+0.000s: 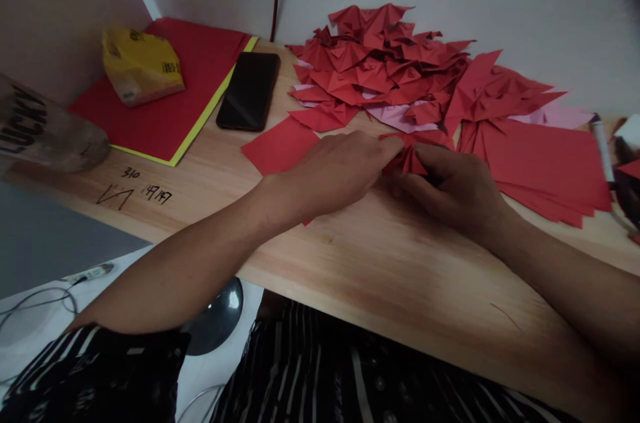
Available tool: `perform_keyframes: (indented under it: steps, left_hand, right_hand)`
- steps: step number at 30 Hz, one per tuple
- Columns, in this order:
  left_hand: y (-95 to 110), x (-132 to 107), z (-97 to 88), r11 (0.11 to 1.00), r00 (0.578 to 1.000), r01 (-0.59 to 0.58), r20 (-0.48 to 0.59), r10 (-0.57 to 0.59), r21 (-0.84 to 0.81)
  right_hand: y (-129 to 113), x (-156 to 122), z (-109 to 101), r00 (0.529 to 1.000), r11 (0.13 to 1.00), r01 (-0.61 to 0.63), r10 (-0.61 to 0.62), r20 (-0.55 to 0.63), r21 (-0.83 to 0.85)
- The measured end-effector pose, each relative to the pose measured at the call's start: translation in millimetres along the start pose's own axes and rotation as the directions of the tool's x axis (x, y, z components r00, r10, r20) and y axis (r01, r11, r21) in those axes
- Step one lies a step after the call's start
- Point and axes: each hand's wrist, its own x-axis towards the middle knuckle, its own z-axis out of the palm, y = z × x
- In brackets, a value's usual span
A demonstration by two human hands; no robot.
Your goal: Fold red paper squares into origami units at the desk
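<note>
Between my two hands is a small piece of folded red paper (411, 162), pleated and partly covered by my fingers. My left hand (345, 166) is closed on its left side, back of the hand toward me. On the other side, the thumb and fingers of my right hand (453, 186) pinch the pleats. A flat sheet of red paper (280, 143) lies under and beside my left wrist. Just behind my hands rises a heap of folded red paper pieces (375, 63), with some pink ones among them. Right of my right hand lies a stack of red paper sheets (545, 166).
At the left, a yellow package (145, 66) sits on large red sheets (200, 43) with a yellow edge. A black phone (249, 91) lies beside them. A clear bottle (45, 126) stands far left. A marker (603, 146) lies right of the stack. The wall borders the wooden table (400, 276).
</note>
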Motion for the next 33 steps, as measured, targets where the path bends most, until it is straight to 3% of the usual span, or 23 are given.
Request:
perform_keyframes:
  steps: [6, 13, 21, 28, 33]
  left_hand:
    - [1.9, 2.4, -1.3, 0.998, 0.998, 0.062, -0.007, -0.063, -0.009]
    - [3.2, 5.5, -2.4, 0.983, 0.989, 0.14, -0.02, -0.143, -0.117]
    - [3.5, 7.2, -5.3, 0.973, 0.985, 0.089, -0.129, -0.119, -0.214]
    - [4.1, 7.8, -6.2, 0.905, 0.983, 0.039, -0.146, -0.111, -0.424]
    - [1.5, 9.7, 0.0, 0.917, 0.982, 0.046, -0.151, -0.115, -0.397]
  right_hand:
    - [3.5, -4.5, 0.5, 0.993, 0.989, -0.114, 0.115, -0.008, 0.094]
    - [5.8, -4.1, 0.9, 0.984, 0.977, -0.15, 0.162, -0.069, 0.152]
    - [8.3, -3.8, 0.0, 0.976, 0.96, -0.176, 0.2, -0.09, 0.216]
    - [9.3, -2.8, 2.1, 0.973, 0.955, -0.183, 0.209, -0.094, 0.235]
    - [15.4, -3.8, 5.8, 0.968, 0.957, -0.179, 0.212, -0.13, 0.228]
